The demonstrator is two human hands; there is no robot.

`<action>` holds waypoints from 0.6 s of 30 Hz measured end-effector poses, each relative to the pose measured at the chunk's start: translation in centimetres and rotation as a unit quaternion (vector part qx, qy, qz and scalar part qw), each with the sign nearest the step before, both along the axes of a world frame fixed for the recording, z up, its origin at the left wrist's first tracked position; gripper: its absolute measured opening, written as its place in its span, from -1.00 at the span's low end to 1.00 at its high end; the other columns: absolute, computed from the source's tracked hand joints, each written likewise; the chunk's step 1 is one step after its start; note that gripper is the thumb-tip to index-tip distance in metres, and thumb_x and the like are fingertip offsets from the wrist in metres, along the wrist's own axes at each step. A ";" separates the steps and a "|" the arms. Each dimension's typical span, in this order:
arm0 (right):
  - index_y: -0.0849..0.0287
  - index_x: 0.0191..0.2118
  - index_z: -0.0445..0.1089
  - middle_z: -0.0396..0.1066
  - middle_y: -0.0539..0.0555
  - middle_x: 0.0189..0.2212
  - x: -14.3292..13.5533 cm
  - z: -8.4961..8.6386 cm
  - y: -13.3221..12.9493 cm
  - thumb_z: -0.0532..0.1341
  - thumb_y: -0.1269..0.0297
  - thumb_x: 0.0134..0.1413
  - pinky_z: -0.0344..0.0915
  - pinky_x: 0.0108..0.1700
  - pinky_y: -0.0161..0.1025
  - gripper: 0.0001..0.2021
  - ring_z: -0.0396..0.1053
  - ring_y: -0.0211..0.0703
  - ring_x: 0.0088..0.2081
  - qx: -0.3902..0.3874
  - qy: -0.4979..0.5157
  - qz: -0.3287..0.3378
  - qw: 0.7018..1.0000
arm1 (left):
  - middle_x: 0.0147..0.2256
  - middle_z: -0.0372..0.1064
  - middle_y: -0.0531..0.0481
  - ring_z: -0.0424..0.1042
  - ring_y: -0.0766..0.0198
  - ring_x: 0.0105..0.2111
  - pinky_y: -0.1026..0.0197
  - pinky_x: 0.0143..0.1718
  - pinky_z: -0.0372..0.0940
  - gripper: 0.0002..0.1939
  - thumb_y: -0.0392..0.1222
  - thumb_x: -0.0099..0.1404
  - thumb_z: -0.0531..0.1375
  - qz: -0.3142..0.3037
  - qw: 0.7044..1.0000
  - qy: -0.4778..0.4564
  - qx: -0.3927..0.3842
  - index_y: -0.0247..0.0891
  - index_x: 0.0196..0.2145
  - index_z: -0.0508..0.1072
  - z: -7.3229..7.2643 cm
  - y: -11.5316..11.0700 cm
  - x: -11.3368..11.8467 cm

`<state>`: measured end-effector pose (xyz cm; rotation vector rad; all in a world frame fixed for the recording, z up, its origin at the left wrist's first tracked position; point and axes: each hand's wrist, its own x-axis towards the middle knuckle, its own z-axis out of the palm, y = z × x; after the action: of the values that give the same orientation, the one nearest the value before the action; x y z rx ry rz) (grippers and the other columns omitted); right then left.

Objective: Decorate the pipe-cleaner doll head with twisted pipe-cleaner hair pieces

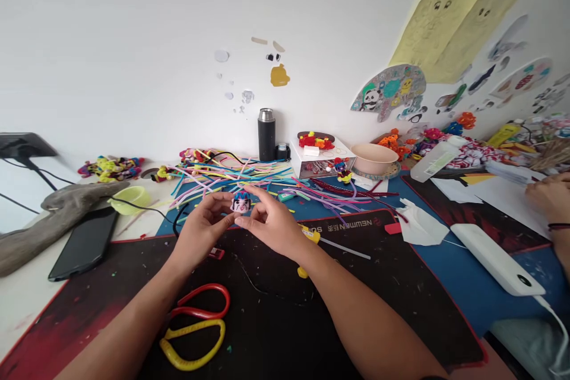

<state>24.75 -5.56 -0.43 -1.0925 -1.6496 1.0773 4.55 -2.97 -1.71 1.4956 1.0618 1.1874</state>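
A small painted figure head [241, 202], with a white and pink face, black markings and a blue and red top, is held up above the dark mat. My left hand [205, 221] grips it from the left between thumb and fingers. From the right, my right hand [272, 222] pinches it, index finger at the top and thumb near the bottom. Below the hands, scissors [196, 326] with one red and one yellow handle lie on the mat [267, 338]. Part of a yellow object [310, 234] shows behind my right wrist.
Coloured pipe cleaners [231, 175] spread behind the hands. A black phone [84, 243] lies left, a white power bank [496, 258] right. A black bottle [266, 136] and white box [320, 157] stand at the wall. Another person's hand [550, 196] is at the right edge.
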 end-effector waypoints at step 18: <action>-0.06 0.37 0.42 0.37 -0.10 -0.51 0.4 -0.6 0.6 0.39 0.12 0.32 0.12 -0.33 -0.21 -0.46 0.31 -0.15 -0.45 0.033 -0.107 -0.035 0.993 | -0.11 0.61 -0.11 0.58 -0.06 -0.12 0.01 -0.10 0.52 -0.42 0.36 0.15 0.47 -0.019 1.000 0.001 -0.021 -0.15 -0.10 0.63 1.3 -0.5 -0.2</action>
<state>25.13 -4.96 -1.04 -1.2485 -1.7858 0.8790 4.32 -3.42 -0.37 1.4788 1.0494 1.1295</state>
